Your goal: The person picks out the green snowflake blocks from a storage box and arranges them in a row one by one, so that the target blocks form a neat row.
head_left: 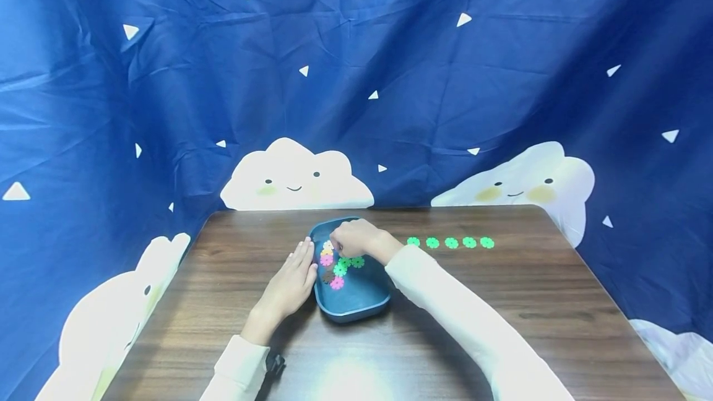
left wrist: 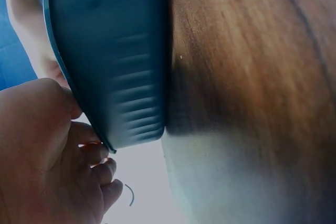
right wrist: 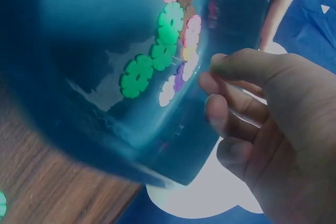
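A dark blue plastic basin (head_left: 356,308) sits on the table, with small flower-shaped discs in it. Among them I see green discs (right wrist: 137,76), pink discs (head_left: 337,283), a brown disc (head_left: 328,276), and white and purple ones. My left hand (head_left: 292,280) rests against the basin's left rim, its fingers extended and touching the edge. Over the basin's far part, my right hand (head_left: 356,237) reaches in above the discs. In the right wrist view its fingers are loosely bent near the thumb, and no disc shows between them.
To the right of the basin, several green flower discs (head_left: 451,242) lie in a straight row on the wooden table (head_left: 529,302). Behind the table hangs a blue curtain (head_left: 390,79) with clouds and white triangles.
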{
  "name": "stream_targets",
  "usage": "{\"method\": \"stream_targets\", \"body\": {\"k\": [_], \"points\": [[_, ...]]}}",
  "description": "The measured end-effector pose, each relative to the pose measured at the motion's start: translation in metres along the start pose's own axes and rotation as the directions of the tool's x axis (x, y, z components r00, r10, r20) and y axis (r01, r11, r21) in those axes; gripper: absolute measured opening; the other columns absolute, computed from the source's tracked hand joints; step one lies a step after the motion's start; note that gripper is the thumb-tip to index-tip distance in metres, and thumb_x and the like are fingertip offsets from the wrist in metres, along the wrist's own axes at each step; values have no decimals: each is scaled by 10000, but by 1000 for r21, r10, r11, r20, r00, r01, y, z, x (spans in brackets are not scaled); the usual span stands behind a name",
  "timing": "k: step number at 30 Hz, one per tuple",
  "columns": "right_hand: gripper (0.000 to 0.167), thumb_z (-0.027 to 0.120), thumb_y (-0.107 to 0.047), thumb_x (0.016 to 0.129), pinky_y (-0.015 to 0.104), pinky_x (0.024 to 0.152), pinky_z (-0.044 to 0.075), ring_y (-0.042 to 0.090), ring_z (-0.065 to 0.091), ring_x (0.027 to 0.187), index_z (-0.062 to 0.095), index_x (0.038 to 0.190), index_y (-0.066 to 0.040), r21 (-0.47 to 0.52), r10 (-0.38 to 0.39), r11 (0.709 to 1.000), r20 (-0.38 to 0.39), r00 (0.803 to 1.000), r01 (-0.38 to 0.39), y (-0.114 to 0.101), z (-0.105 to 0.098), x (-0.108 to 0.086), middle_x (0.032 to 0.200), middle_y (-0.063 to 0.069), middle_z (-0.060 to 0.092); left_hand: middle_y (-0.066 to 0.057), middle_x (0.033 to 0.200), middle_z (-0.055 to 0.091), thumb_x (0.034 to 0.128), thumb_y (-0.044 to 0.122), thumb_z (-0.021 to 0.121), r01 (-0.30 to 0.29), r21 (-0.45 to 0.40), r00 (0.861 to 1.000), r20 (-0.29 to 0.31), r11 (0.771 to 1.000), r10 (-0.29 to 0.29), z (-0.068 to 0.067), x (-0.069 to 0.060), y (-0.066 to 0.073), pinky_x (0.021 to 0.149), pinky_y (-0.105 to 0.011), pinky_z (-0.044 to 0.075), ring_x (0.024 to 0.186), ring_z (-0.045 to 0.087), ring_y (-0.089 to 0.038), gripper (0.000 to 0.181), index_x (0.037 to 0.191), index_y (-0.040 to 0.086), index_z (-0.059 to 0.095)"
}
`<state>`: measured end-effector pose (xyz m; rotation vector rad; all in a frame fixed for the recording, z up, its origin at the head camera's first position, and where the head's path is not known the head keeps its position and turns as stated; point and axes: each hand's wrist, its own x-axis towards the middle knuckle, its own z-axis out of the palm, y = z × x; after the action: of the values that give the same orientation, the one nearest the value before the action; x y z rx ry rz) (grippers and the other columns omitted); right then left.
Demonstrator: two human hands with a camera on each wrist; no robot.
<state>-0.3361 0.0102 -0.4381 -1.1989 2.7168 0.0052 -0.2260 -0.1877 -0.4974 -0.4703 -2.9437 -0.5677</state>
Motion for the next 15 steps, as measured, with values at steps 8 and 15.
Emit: {"method": "stream_targets", "body": {"k": [8,15], "points": [[98,712,-195,1004,278,746,567,102,620,784,785,1069,-189,15,45,999,57,997,-46,-4,2,14,917,-67,735,-237,1738,281,1147,233,411,-3,21,1000,1,1000,3,1,1,-1,1317,-566,294,1623,284,-399,584,1632,-78,319],[120,750,-216,961,323,804,605,132,652,832,795,1070,-195,32,93,995,130,987,-98,-5,9,19,980,-39,772,-228,1744,269,1151,247,394,-3,22,1000,8,1000,3,2,1,-2,1317,-566,294,1625,279,-397,589,1638,-73,308]]}}
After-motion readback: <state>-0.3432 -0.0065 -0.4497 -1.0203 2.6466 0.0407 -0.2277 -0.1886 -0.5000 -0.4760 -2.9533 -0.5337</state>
